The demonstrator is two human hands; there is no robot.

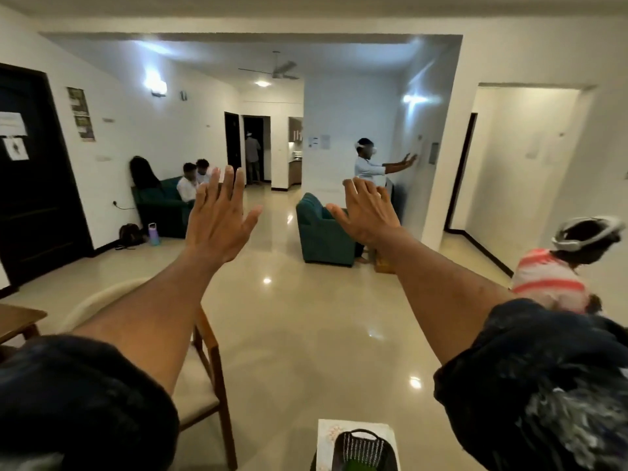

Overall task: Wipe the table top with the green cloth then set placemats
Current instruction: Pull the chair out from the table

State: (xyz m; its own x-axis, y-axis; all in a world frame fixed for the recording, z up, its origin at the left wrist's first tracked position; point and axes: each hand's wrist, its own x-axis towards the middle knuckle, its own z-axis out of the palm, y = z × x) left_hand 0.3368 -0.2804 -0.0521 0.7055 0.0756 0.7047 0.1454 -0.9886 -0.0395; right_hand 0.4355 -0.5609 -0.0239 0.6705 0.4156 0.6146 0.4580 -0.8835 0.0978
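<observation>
Both arms are stretched straight out in front of me at chest height. My left hand [219, 215] is flat with fingers spread, its back toward me, holding nothing. My right hand [365, 212] is raised the same way, fingers apart and empty. At the bottom edge stands a dark slotted basket [362, 448] with something green [358, 465] inside it, resting on a pale patterned mat [328, 433]. A corner of a wooden table [17, 319] shows at the far left. Both hands are high above and far from these things.
A wooden chair with a cream seat [197, 399] stands below my left arm. A teal armchair [323, 232] and teal sofa [159, 205] stand farther off on the glossy tiled floor [306, 334]. A person in a striped shirt [550, 280] is close at right; several others are farther away.
</observation>
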